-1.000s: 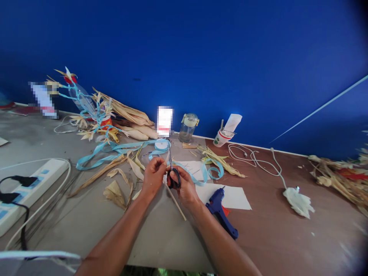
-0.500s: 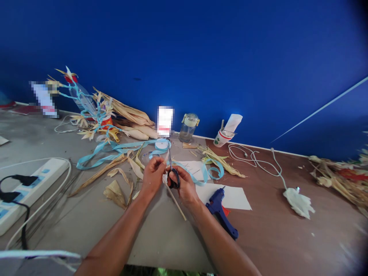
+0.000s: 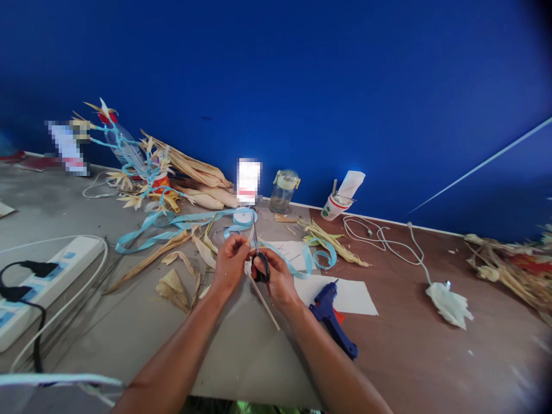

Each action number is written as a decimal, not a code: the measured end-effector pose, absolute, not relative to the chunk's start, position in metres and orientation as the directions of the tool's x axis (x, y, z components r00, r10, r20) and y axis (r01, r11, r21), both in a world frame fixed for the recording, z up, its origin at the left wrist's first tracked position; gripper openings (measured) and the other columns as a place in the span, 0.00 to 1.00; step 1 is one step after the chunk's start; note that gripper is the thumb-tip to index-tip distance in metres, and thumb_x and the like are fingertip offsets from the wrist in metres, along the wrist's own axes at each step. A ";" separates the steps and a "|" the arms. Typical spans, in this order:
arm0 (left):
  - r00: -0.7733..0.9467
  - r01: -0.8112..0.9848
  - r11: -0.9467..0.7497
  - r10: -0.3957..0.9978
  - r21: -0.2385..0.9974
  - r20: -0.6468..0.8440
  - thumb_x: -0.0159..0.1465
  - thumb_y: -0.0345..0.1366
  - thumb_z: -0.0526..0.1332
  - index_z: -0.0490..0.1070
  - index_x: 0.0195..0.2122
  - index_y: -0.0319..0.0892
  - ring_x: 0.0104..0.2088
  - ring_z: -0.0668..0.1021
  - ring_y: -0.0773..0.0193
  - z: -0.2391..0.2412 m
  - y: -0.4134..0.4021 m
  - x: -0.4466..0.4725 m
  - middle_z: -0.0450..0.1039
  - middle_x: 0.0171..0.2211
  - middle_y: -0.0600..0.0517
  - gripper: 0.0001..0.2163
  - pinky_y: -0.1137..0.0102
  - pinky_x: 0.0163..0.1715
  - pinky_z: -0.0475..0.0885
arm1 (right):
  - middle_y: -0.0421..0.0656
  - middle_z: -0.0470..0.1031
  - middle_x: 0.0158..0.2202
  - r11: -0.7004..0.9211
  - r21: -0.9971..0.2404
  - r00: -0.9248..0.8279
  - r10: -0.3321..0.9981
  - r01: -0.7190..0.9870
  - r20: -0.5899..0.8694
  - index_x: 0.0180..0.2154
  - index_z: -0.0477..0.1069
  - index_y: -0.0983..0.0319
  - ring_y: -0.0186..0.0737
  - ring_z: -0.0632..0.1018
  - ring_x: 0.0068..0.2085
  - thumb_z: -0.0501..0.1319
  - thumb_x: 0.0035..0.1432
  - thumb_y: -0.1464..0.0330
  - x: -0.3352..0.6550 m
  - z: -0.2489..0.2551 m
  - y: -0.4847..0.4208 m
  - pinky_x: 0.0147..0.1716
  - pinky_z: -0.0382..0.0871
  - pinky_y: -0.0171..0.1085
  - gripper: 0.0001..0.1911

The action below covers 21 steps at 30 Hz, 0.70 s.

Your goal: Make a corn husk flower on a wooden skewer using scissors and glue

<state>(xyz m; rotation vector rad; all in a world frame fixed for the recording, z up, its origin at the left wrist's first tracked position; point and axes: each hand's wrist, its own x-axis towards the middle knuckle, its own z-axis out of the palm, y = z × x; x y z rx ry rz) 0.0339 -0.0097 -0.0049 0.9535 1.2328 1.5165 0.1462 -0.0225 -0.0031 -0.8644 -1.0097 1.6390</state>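
My right hand (image 3: pixel 278 276) is closed round the black handles of a pair of scissors (image 3: pixel 261 268), whose blades point away from me. Close beside it, my left hand (image 3: pixel 233 261) pinches a pale strip of corn husk (image 3: pixel 250 234) next to the blades. A thin pale stick (image 3: pixel 268 307) slants down toward me from between the hands; which fingers touch it I cannot make out. Just beyond the blades lies a roll of light blue ribbon (image 3: pixel 244 217). Loose dry husk pieces (image 3: pixel 175 287) are scattered left of my left hand.
A blue glue gun (image 3: pixel 325 302) rests partly on white paper (image 3: pixel 356 296) at the right. Left is a power strip (image 3: pixel 52 282) with black plugs. Along the wall stand a glass jar (image 3: pixel 282 192), a paper cup (image 3: pixel 334 207) and a bottle (image 3: pixel 123 149) beside blue-wrapped husk flowers (image 3: pixel 149 172).
Almost nothing differs. Both hands, the scissors and the husk strip keep their places; the whole view has shifted very slightly.
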 end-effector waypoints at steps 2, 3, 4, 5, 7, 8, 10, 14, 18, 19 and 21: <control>-0.272 -0.188 -0.061 0.962 0.980 0.008 0.53 0.36 0.63 0.66 0.26 0.41 0.21 0.67 0.71 -0.006 -0.009 0.034 0.65 0.21 0.57 0.06 0.76 0.20 0.64 | 0.35 0.66 0.20 -0.171 -0.916 -0.261 0.962 -0.364 -0.076 0.33 0.71 0.62 0.30 0.64 0.22 0.66 0.46 0.60 0.146 -0.002 -0.023 0.24 0.54 0.32 0.14; -0.271 -0.192 -0.058 0.962 0.980 0.004 0.52 0.36 0.63 0.66 0.26 0.41 0.21 0.67 0.71 -0.005 -0.009 0.034 0.65 0.21 0.57 0.06 0.76 0.20 0.64 | 0.35 0.66 0.20 -0.173 -0.917 -0.262 0.962 -0.359 -0.079 0.33 0.71 0.61 0.30 0.64 0.22 0.66 0.46 0.60 0.146 -0.001 -0.023 0.24 0.54 0.32 0.14; -0.269 -0.196 -0.056 0.963 0.979 0.001 0.52 0.36 0.63 0.66 0.26 0.41 0.21 0.67 0.71 -0.005 -0.009 0.034 0.65 0.21 0.57 0.06 0.76 0.20 0.64 | 0.35 0.66 0.20 -0.175 -0.918 -0.261 0.962 -0.355 -0.082 0.33 0.71 0.61 0.30 0.64 0.22 0.66 0.46 0.60 0.146 -0.001 -0.023 0.24 0.54 0.32 0.14; -0.268 -0.198 -0.056 0.963 0.979 0.001 0.52 0.37 0.63 0.66 0.26 0.41 0.21 0.67 0.71 -0.004 -0.009 0.034 0.64 0.20 0.57 0.06 0.76 0.20 0.63 | 0.35 0.66 0.20 -0.177 -0.919 -0.261 0.962 -0.353 -0.085 0.32 0.71 0.61 0.30 0.64 0.22 0.66 0.46 0.60 0.146 0.000 -0.023 0.23 0.54 0.32 0.14; -0.272 -0.196 -0.061 0.962 0.979 0.006 0.52 0.37 0.63 0.66 0.25 0.41 0.20 0.67 0.71 -0.003 -0.010 0.034 0.64 0.20 0.58 0.07 0.76 0.21 0.63 | 0.35 0.66 0.19 -0.178 -0.920 -0.259 0.962 -0.350 -0.087 0.32 0.71 0.61 0.29 0.64 0.22 0.66 0.46 0.60 0.146 0.001 -0.023 0.23 0.54 0.32 0.13; -0.277 -0.190 -0.065 0.961 0.980 0.010 0.52 0.37 0.63 0.66 0.25 0.41 0.20 0.67 0.71 -0.003 -0.010 0.034 0.64 0.20 0.58 0.07 0.75 0.21 0.63 | 0.35 0.66 0.19 -0.179 -0.920 -0.257 0.962 -0.347 -0.090 0.32 0.71 0.61 0.29 0.64 0.21 0.66 0.45 0.61 0.146 0.002 -0.023 0.23 0.54 0.31 0.13; -0.288 -0.174 -0.068 0.958 0.982 0.015 0.51 0.37 0.63 0.66 0.25 0.41 0.21 0.67 0.71 -0.003 -0.010 0.033 0.65 0.20 0.58 0.07 0.75 0.21 0.63 | 0.34 0.66 0.19 -0.187 -0.923 -0.250 0.963 -0.335 -0.104 0.31 0.71 0.62 0.29 0.63 0.21 0.67 0.45 0.61 0.145 0.003 -0.024 0.23 0.54 0.31 0.13; -0.286 -0.178 -0.077 0.958 0.981 0.023 0.53 0.37 0.63 0.67 0.26 0.42 0.21 0.67 0.71 -0.007 -0.008 0.032 0.65 0.19 0.58 0.06 0.75 0.22 0.63 | 0.34 0.66 0.20 -0.199 -0.930 -0.223 0.966 -0.311 -0.132 0.33 0.72 0.62 0.28 0.64 0.21 0.66 0.45 0.63 0.144 0.002 -0.023 0.23 0.55 0.31 0.13; -0.308 -0.233 -0.109 0.951 0.966 0.033 0.53 0.38 0.64 0.68 0.27 0.42 0.21 0.68 0.71 -0.011 -0.007 0.032 0.64 0.18 0.59 0.07 0.75 0.24 0.63 | 0.35 0.67 0.19 -0.128 -0.982 -0.116 0.987 -0.135 -0.113 0.36 0.71 0.62 0.31 0.66 0.21 0.63 0.48 0.62 0.150 -0.004 -0.016 0.23 0.57 0.32 0.13; -0.310 -0.260 -0.100 0.951 0.961 0.015 0.53 0.39 0.65 0.68 0.27 0.42 0.21 0.68 0.72 -0.011 -0.006 0.032 0.64 0.19 0.58 0.08 0.75 0.24 0.64 | 0.36 0.67 0.20 -0.080 -0.996 -0.072 0.994 -0.032 -0.078 0.37 0.71 0.62 0.32 0.67 0.22 0.62 0.49 0.62 0.153 -0.006 -0.014 0.23 0.58 0.32 0.13; -0.302 -0.327 -0.068 0.953 0.942 -0.036 0.52 0.40 0.66 0.69 0.28 0.41 0.21 0.69 0.73 -0.010 -0.006 0.032 0.65 0.21 0.58 0.09 0.75 0.24 0.64 | 0.38 0.71 0.23 0.018 -0.972 0.000 1.000 0.236 0.019 0.39 0.72 0.61 0.35 0.70 0.25 0.60 0.52 0.61 0.161 -0.008 -0.010 0.26 0.61 0.34 0.14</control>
